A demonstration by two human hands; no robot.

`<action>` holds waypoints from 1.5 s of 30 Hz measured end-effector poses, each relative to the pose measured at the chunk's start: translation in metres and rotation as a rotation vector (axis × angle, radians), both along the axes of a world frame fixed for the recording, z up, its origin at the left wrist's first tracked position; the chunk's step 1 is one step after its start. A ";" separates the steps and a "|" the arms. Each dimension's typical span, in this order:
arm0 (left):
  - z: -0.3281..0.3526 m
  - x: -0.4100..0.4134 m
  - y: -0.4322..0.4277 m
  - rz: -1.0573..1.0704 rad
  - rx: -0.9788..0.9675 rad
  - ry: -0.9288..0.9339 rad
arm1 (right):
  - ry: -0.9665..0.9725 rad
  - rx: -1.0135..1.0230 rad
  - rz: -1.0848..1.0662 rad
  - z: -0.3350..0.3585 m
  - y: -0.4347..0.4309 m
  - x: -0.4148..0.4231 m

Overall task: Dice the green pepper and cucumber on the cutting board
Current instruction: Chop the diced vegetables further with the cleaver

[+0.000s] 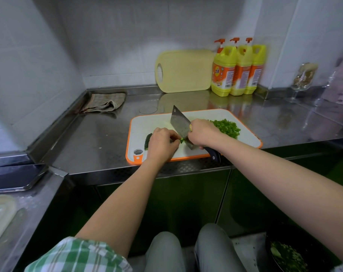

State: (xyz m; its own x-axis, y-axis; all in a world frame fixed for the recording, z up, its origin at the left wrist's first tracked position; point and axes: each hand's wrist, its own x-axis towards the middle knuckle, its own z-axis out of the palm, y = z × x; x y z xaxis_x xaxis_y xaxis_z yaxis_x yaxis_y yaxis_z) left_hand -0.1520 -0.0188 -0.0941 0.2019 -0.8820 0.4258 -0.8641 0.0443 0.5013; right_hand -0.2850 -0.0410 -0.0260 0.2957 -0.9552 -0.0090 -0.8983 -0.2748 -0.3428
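Observation:
A white cutting board with an orange rim (147, 122) lies on the steel counter. My left hand (161, 143) has its fingers curled over a dark green cucumber (148, 139) and holds it down; only the cucumber's left end and a sliver by the blade show. My right hand (203, 134) grips the black handle of a cleaver (180, 123), whose blade stands on the board right beside my left fingertips. A heap of diced green pepper (226, 127) lies on the board's right part, behind my right hand.
A yellow cutting board (184, 70) leans on the back wall beside three yellow detergent bottles (238, 71). A folded cloth (106, 102) lies at the back left, a wine glass (302, 83) at the back right. A dark bowl of green scraps (288, 256) sits low at right.

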 end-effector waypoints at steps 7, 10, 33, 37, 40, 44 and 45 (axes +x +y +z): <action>-0.001 0.001 -0.001 0.001 0.005 -0.007 | -0.067 -0.025 0.022 0.005 -0.001 -0.007; -0.002 0.002 -0.002 0.007 -0.002 0.003 | -0.005 0.021 0.035 0.009 0.003 -0.005; -0.003 0.001 -0.001 0.012 -0.020 0.046 | 0.011 0.020 0.052 0.006 0.003 0.000; -0.004 0.002 -0.002 0.005 -0.016 0.045 | -0.019 0.038 0.033 0.002 -0.001 0.001; -0.003 0.002 0.000 0.002 -0.024 0.035 | -0.052 -0.006 0.011 -0.005 -0.003 0.002; -0.003 0.001 0.000 -0.002 -0.036 0.046 | -0.095 -0.067 0.004 -0.003 -0.004 -0.002; -0.004 0.001 0.000 0.000 -0.035 0.049 | -0.098 -0.059 0.011 -0.001 -0.003 -0.003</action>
State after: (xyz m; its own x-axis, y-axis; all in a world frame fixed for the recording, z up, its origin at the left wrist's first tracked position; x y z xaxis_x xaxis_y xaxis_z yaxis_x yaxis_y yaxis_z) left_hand -0.1508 -0.0186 -0.0977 0.2233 -0.8668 0.4459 -0.8388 0.0622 0.5409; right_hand -0.2876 -0.0441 -0.0265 0.3030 -0.9499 0.0764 -0.8581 -0.3069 -0.4117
